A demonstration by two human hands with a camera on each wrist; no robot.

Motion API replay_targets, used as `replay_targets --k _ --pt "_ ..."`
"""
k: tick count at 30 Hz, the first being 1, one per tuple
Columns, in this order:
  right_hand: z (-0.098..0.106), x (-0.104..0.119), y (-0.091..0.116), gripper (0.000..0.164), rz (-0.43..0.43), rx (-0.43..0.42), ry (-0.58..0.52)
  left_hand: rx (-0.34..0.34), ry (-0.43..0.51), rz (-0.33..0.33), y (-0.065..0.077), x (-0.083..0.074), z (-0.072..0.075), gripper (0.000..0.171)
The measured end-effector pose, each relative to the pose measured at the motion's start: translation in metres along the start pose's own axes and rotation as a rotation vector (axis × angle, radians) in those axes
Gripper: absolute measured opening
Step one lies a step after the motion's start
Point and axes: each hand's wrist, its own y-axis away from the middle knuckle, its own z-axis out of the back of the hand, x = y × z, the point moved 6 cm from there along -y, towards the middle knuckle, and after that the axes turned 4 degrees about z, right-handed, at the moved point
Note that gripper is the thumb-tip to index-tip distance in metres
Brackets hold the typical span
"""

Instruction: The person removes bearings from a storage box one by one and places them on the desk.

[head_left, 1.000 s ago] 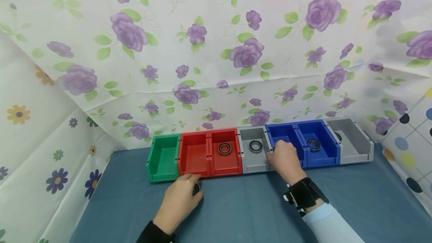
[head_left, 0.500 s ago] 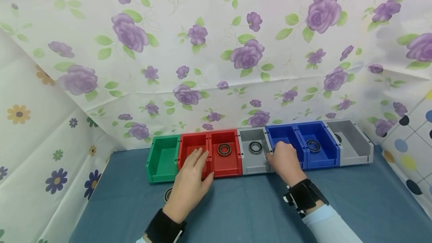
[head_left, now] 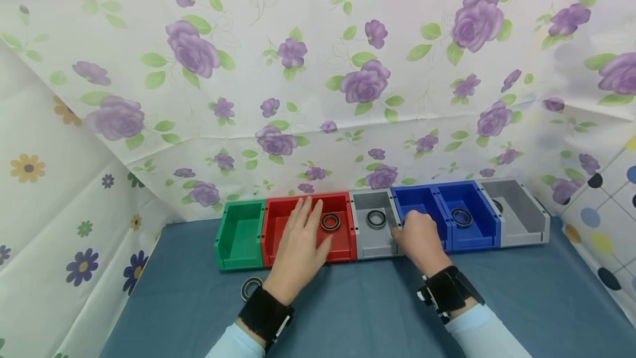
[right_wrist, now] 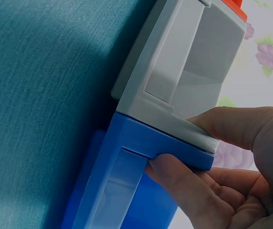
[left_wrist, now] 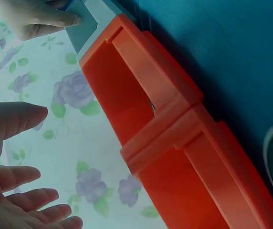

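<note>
My left hand point(head_left: 300, 253) hovers over the two red bins point(head_left: 275, 214) with fingers straight and slightly spread, holding nothing. In the left wrist view its thumb and fingers stand apart in the air. A bearing, a dark ring point(head_left: 243, 290), lies on the table beside my left wrist. My right hand point(head_left: 422, 239) pinches the adjoining walls of the middle grey bin point(head_left: 375, 250) and the blue bin point(right_wrist: 170, 143) beside it. Its thumb is on the grey side, its fingers on the blue. Another bearing point(head_left: 338, 222) lies in the right red bin.
Bearings also lie in the middle grey bin point(head_left: 368, 219), the right blue bin point(head_left: 469, 217) and the far-right grey bin point(head_left: 521, 209). A green bin point(head_left: 240, 231) ends the row at left. Flowered cloth point(head_left: 298, 98) hangs behind; blue cloth point(head_left: 367, 308) covers the table.
My left hand has let go of the bearing, leaving it on the table, and moved forward and right over the red bins, its fingers straightening. My right hand has stayed in place.
</note>
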Motion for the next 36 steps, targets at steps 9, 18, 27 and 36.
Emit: replay_targets --k 9,18,27,36 --pt "-0.001 -0.002 0.001 0.021 -0.025 0.009 -0.005 0.106 0.050 0.056 -0.018 -0.006 -0.030 0.076" --pt "-0.001 -0.002 0.002 0.022 -0.021 0.008 0.000 0.207 0.067 0.125 -0.027 -0.003 -0.059 0.069" --pt "0.000 0.001 0.001 0.023 -0.010 0.006 0.004 0.312 0.070 0.204 -0.031 0.004 -0.081 0.064" --pt "0.001 0.000 0.000 0.021 -0.025 0.017 -0.004 0.377 0.027 0.240 -0.035 0.004 -0.093 0.063"
